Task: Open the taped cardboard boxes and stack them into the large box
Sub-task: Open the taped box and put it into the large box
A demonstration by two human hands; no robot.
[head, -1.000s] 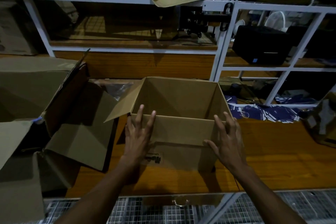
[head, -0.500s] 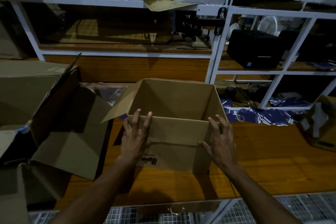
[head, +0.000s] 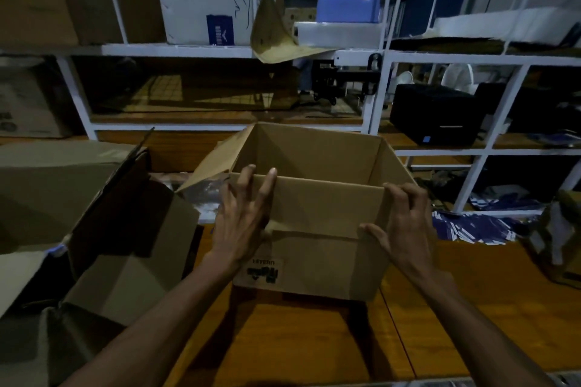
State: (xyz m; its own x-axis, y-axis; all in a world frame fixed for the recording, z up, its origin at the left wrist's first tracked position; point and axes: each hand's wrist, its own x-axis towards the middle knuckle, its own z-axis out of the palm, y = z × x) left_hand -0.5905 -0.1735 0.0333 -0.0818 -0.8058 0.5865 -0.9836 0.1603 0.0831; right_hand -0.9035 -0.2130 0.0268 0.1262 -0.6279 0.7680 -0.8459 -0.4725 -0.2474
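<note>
A: Where did the open cardboard box [head: 317, 229] stand?

B: It stood on the wooden surface [head: 314, 339], straight in front of the person; its top was open, the near flap folded down against the front wall, and a side flap stuck out to the left.

A: And the hands?

B: The left hand [head: 242, 223] lay against the near left corner, fingers spread and nearly straight, two fingertips reaching just over the top edge; that grip was loose, flat on the cardboard, closed round nothing. The right hand [head: 405, 229] was at the near right corner; its fingers curled over the corner edge and its thumb pressed on the front wall, so it clasped the box.

A: What lay to the left?

B: A large box [head: 94, 229] sat just beside the smaller one, its flaps thrown open; behind both rose a white shelf rack [head: 377, 56], with a black device [head: 437, 116] on a shelf at the right.
</note>
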